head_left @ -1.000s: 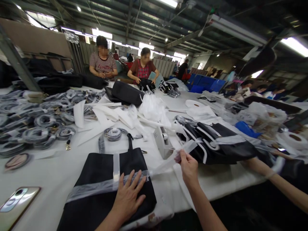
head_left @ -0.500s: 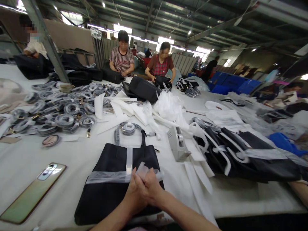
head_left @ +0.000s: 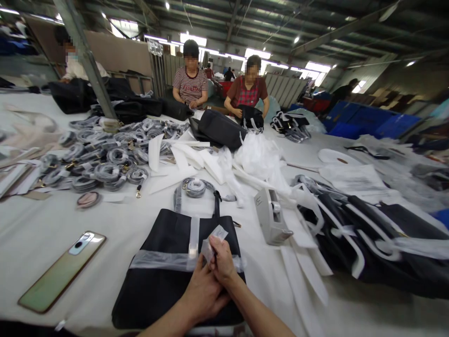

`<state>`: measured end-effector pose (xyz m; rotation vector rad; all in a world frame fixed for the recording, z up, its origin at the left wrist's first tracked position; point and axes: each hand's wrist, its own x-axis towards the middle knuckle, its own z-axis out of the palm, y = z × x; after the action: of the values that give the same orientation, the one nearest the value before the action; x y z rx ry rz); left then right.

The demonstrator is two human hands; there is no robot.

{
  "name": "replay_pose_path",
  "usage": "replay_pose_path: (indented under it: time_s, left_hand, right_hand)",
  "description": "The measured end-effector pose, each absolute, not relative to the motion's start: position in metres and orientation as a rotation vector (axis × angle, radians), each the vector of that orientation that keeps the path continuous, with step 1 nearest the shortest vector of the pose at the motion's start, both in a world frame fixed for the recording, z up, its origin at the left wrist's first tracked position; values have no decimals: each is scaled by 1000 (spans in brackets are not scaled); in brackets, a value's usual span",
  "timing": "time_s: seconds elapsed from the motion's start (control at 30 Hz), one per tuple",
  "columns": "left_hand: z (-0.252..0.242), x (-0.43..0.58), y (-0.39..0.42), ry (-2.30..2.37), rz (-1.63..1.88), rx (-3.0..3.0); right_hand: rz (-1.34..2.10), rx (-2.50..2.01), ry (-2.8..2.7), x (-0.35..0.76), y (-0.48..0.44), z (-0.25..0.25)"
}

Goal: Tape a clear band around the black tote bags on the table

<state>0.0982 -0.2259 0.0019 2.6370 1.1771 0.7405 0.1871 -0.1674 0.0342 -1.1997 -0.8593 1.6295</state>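
A black tote bag (head_left: 150, 295) lies flat on the white-covered table, with a band of clear plastic wrap (head_left: 157, 260) across its front and a wrapped strap down the middle. My right hand (head_left: 223, 263) is closed in a pinch on a crumpled piece of clear plastic film (head_left: 219, 232) just above the band. Low over the bag, my left hand (head_left: 202, 290) lies against the right one, fingers stretched forward; some fingertips are hidden behind the right hand. Beyond the bag's handle sits a coiled, wrapped strap (head_left: 195, 187).
A grey tape dispenser (head_left: 270, 217) stands right of the bag, beside white foam strips (head_left: 293, 276) and stacked black bags (head_left: 379, 248). A phone (head_left: 65, 271) lies left. Wrapped strap coils (head_left: 107, 172) are heaped behind it. Two co-workers (head_left: 191, 79) handle black bags across the table.
The view has swung slightly left, so the scene sits further right. My right hand has lifted the film a little and separated somewhat from my left, which now lies flatter.
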Motion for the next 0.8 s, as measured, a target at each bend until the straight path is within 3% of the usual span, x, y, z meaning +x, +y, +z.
replay_pose_path:
  time_s: [0.33,0.6,0.8]
  left_hand:
    - [5,76,-229,1139,1214,2154]
    - [15,24,-248,1610,519,2689]
    - [4,27,-249,1652,507,2648]
  right_hand:
    - [1662,-1136,-693,199,-151,15]
    - [1639,-1172,-839,191,-157,16]
    - [1669,-1191,-1180,184,-172,21]
